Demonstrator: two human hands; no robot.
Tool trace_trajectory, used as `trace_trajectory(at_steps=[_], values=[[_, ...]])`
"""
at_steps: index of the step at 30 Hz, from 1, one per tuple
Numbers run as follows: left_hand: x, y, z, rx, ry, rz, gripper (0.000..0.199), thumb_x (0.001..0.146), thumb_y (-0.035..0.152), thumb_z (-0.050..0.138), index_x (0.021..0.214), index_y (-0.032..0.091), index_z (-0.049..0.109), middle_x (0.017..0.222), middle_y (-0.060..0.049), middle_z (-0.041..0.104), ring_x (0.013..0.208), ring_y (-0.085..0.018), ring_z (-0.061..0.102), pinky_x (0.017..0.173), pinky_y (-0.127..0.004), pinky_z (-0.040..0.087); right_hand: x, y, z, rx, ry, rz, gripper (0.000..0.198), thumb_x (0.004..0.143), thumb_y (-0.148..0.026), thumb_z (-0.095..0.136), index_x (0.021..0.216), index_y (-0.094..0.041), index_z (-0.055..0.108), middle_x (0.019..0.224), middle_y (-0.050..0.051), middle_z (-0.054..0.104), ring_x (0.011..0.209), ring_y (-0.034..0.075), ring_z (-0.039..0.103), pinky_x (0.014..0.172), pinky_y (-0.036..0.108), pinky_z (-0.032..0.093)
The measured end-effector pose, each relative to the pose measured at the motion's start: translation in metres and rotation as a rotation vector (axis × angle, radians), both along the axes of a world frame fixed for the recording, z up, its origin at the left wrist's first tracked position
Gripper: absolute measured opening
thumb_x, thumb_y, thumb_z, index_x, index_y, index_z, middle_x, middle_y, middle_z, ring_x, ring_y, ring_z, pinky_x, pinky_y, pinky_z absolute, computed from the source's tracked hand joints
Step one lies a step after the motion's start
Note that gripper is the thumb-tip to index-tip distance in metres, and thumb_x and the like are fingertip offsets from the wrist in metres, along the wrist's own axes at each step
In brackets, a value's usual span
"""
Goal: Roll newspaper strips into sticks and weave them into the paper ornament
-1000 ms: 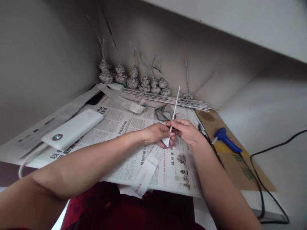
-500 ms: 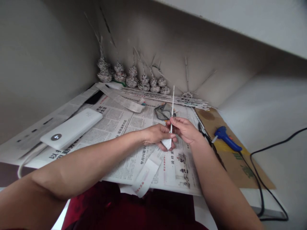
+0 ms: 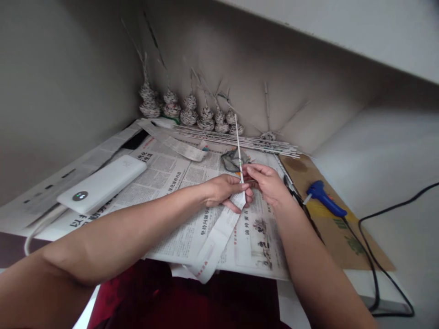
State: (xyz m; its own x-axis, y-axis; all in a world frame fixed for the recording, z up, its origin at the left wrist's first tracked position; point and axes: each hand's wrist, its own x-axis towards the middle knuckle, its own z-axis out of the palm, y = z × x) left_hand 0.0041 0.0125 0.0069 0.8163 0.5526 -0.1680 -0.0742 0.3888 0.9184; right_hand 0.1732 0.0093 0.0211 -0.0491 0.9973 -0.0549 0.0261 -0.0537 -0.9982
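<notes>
Between my hands, a long newsprint strip runs up from the table's front edge and is rolled at its upper end into a thin white paper tube. My left hand pinches the base of the tube, thumb on top, with the flat strip passing over its fingers. My right hand is just right of the tube, its thumb and fingers loosened and slightly apart, fingertips close against the tube. Behind the tube lies a crumpled grey mesh piece.
Newspaper covers the table. A white power bank lies left; a blue glue gun rests on cardboard at right, its black cable trailing. Woven paper gourds line the back wall behind a pile of paper sticks.
The tube has tilted leftward and shifted slightly left. My right hand's pinch on it has loosened, its thumb coming off the tube. The strip below now lies straighter, in line with the tube.
</notes>
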Motion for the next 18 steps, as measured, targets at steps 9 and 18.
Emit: trace_trajectory(at_steps=[9,18], values=[[-0.0001,0.0026,0.0008,-0.090,-0.055,0.003,0.031,0.081,0.043,0.060,0.088,0.013,0.061,0.092,-0.009,0.062,0.082,-0.019,0.064,0.068,-0.038,0.055,-0.0049,-0.0017,0.0007,-0.028,-0.029,-0.049,0.040,0.072,-0.053,0.065,0.058,-0.018,0.055,0.044,-0.002,0.051,0.033,0.010,0.046,0.033,0.023,0.037],[0.0004,0.0001,0.0009,0.010,0.050,-0.015,0.042,0.074,0.050,0.064,0.088,0.010,0.061,0.085,-0.010,0.064,0.076,-0.019,0.065,0.064,-0.034,0.054,-0.0049,-0.0082,0.0067,-0.125,0.044,0.218,0.040,0.075,-0.045,0.065,0.105,-0.018,0.067,0.069,0.002,0.065,0.039,0.009,0.050,0.037,0.024,0.042]])
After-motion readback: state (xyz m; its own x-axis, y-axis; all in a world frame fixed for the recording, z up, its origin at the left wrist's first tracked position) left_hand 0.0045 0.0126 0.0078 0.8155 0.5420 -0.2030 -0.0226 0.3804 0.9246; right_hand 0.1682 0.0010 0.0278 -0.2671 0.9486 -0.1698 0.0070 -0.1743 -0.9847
